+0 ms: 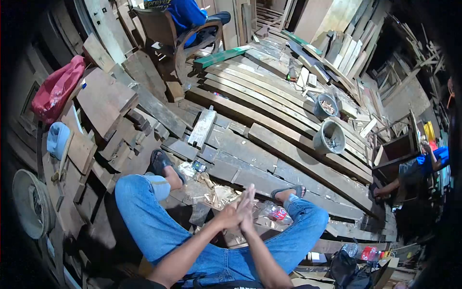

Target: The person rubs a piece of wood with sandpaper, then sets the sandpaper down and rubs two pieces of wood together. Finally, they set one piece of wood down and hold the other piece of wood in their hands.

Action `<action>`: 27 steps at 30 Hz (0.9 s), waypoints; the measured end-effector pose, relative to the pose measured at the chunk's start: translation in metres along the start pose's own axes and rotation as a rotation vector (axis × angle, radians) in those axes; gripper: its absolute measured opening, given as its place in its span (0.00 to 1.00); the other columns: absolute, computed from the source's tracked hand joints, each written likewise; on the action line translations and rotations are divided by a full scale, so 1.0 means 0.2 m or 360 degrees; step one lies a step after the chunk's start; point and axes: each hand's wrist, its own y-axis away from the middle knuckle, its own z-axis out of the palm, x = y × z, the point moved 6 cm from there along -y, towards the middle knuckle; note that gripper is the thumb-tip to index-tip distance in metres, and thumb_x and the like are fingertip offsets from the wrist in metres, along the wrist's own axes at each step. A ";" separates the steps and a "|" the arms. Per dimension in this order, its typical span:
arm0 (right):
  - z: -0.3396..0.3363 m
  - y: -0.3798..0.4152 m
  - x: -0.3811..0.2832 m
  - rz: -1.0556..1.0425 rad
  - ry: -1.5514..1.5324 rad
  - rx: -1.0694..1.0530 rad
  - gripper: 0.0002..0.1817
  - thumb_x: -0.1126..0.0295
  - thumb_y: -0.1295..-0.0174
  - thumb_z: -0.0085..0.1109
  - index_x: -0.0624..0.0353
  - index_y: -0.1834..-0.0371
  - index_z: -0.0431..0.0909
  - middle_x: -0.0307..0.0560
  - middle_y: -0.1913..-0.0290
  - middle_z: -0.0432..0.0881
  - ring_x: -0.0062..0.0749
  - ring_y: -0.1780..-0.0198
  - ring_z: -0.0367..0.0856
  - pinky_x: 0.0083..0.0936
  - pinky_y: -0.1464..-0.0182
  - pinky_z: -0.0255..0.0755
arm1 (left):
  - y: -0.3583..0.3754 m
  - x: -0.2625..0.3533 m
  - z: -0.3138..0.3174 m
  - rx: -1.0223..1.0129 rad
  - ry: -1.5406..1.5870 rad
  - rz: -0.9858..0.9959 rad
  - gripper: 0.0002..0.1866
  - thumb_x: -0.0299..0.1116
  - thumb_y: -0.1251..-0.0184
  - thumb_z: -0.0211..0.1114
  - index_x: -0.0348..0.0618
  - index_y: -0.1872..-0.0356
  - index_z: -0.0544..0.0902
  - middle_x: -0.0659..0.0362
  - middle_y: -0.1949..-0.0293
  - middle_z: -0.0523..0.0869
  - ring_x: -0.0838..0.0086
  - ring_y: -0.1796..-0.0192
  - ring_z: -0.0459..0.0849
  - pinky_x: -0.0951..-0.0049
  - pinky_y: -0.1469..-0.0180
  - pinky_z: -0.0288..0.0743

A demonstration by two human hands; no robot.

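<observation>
My left hand (227,217) and my right hand (247,209) meet in front of my lap, between my spread knees. The right hand is held flat, its fingers stretched out and pointing away from me. Against its palm press the curled fingers of my left hand; whether anything lies between them is hidden. Just beyond the hands are wood scraps (221,193) and shavings on the floor. Beside the right hand, near my right foot, lies a clear plastic bottle (275,214) with a red label.
Long wooden beams (288,149) stretch across the floor ahead. Two buckets, one grey (329,137) and one dark (326,106), stand on them. At left are stacked boards (103,103) and a red bag (58,89). One person sits in a chair (161,29); another (414,171) is at right.
</observation>
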 end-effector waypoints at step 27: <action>-0.17 -0.13 0.16 0.0863 -0.0420 0.0183 0.42 0.38 0.18 0.27 0.57 0.13 0.38 0.51 0.13 0.43 0.40 0.15 0.46 0.33 0.17 0.44 | 0.01 -0.02 0.12 0.0169 -0.0153 0.0503 0.57 0.76 0.31 0.53 0.40 0.16 0.49 0.30 0.31 0.73 0.40 0.30 0.77 0.54 0.30 0.73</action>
